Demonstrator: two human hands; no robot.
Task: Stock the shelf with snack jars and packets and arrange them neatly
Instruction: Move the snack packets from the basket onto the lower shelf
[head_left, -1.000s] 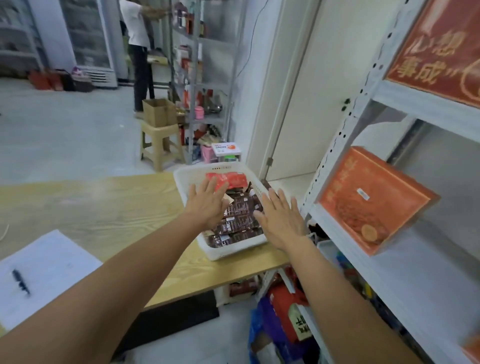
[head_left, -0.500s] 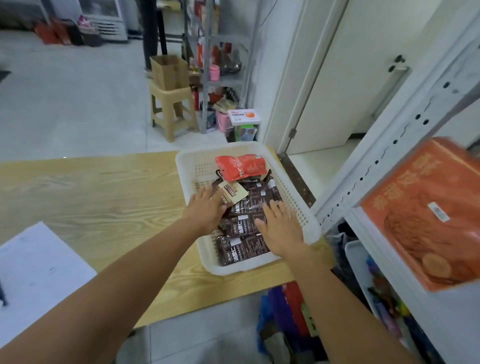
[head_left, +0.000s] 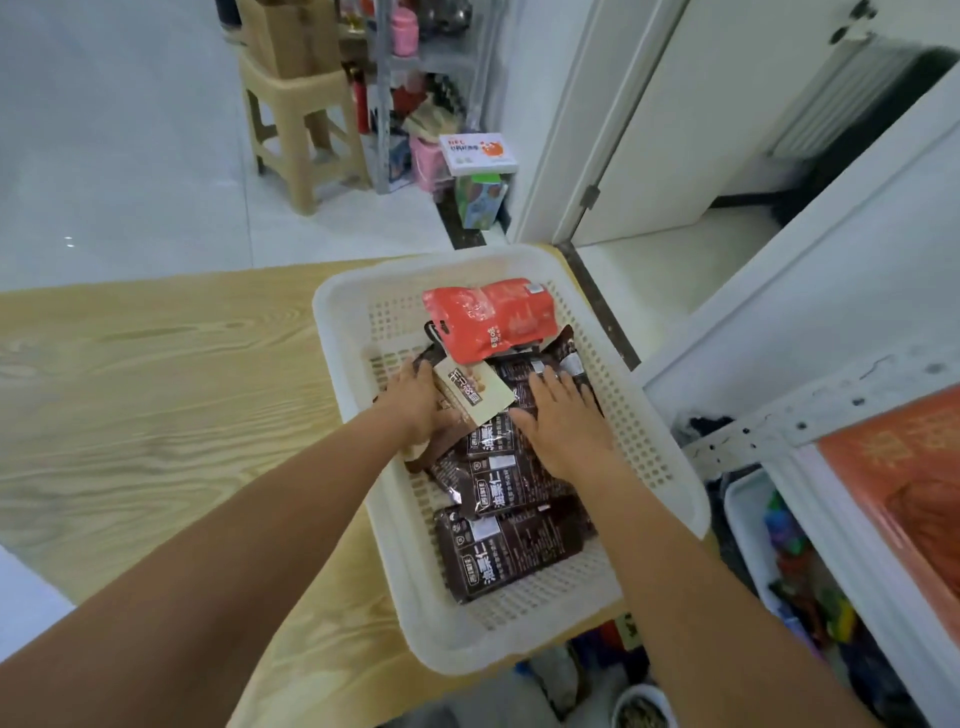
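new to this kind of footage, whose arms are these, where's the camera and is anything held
No machine here: these are a person's bare arms, filmed by one camera worn on the head, looking down. A white basket on a wooden table holds dark brown packets, a red packet and a beige packet. The right hand lies flat on the brown packets. The beige packet hides part of the left hand, so its grip cannot be told.

Left hand (head_left: 415, 405) with thumb side hidden under beige packet (head_left: 475, 392) inside the white basket (head_left: 332, 312), grip unclear, brown packets (head_left: 511, 551) there partly covered by right hand (head_left: 563, 421), orange box (head_left: 904, 493) right of basket blurred and edge-cropped, stool (head_left: 301, 104) beyond basket cut off above
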